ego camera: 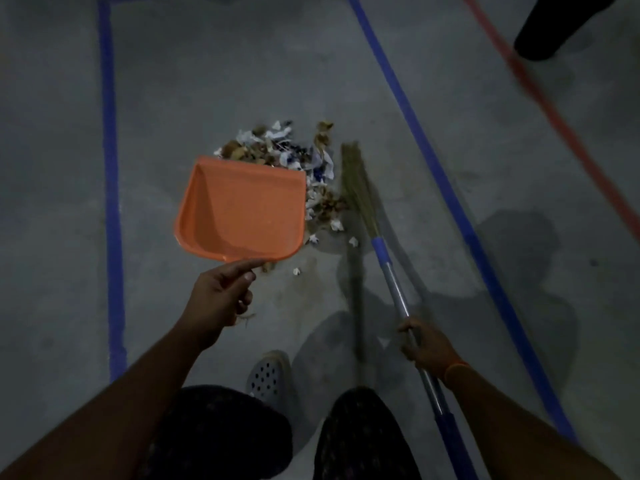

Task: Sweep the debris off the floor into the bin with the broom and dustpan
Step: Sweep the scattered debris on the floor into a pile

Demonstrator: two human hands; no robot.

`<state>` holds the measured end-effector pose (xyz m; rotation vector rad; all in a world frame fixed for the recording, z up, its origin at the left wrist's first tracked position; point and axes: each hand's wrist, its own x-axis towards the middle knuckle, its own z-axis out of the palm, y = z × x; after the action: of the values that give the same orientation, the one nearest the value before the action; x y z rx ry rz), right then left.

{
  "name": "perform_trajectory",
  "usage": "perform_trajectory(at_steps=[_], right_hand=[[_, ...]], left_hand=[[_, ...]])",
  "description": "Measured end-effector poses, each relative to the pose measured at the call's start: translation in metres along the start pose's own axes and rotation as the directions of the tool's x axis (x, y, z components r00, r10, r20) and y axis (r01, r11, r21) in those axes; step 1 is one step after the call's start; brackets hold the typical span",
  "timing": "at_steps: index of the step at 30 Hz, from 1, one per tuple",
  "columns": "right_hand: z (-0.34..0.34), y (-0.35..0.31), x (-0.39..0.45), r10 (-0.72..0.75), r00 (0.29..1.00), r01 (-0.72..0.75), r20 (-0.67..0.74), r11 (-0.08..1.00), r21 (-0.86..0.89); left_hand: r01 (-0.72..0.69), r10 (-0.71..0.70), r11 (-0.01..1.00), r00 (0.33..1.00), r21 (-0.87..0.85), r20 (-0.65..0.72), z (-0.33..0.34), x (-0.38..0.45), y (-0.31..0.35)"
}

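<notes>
An orange dustpan (242, 209) is held above the grey floor, its open lip toward a pile of debris (294, 157) made of paper scraps and dry leaves. My left hand (218, 296) grips the dustpan's handle, which is hidden under my fingers. To the right of the pile lies the straw head of a broom (356, 185), bristles on the floor, with a blue and silver shaft (398, 289) running back toward me. My right hand (426, 348) grips that shaft midway. Small white scraps lie loose between dustpan and broom.
Blue tape lines (110, 202) run along the floor on the left and on the right (443, 188). An orange-red line (554, 112) crosses the far right. A dark object (554, 29) stands top right. My foot in a perforated shoe (268, 375) is below the dustpan.
</notes>
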<state>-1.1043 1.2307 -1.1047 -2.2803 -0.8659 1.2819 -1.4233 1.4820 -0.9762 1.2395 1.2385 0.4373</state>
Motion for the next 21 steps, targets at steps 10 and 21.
perform_trajectory(at_steps=[10, 21], right_hand=[[0.070, 0.072, 0.115, -0.132, 0.991, 0.131, -0.037, 0.991, -0.035], [0.038, 0.010, 0.160, -0.210, 0.973, 0.223, -0.100, 0.963, 0.151]], left_hand=[[-0.237, 0.239, 0.970, 0.970, -0.043, 0.041, 0.008, 0.128, -0.048], [-0.264, 0.260, 0.959, 0.964, -0.103, -0.044, -0.025, 0.132, -0.057]])
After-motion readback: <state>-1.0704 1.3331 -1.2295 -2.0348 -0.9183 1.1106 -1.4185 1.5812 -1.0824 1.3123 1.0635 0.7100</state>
